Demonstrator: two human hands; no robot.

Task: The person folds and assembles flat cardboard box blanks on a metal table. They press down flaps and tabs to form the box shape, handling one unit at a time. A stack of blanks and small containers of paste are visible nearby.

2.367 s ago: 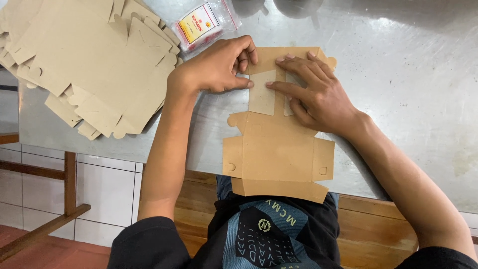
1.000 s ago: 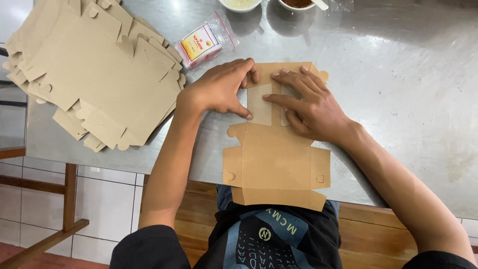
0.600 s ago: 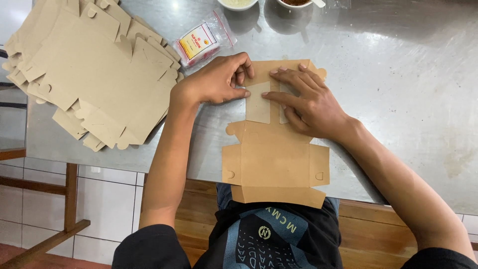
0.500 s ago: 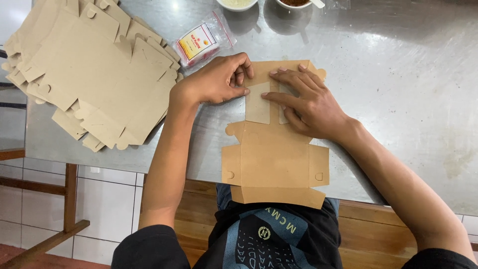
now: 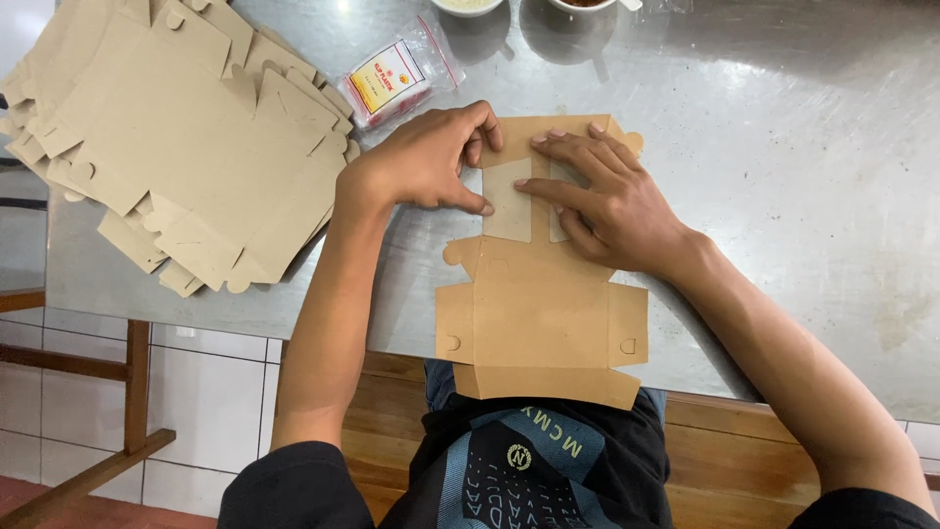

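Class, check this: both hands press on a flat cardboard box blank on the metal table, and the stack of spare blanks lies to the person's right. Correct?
Not quite. The head view shows the stack of blanks on the person's left. Left hand and right hand do press the box blank.

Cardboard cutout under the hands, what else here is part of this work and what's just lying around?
In use: flat cardboard blank, left hand, right hand.

Lying about: stack of blanks, small plastic packet, two bowls at the steel table edge.

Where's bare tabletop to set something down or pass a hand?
Free: the steel table beyond the right hand. Crowded: cardboard stack far left, plastic packet, two bowls, and flat box blank under both hands.
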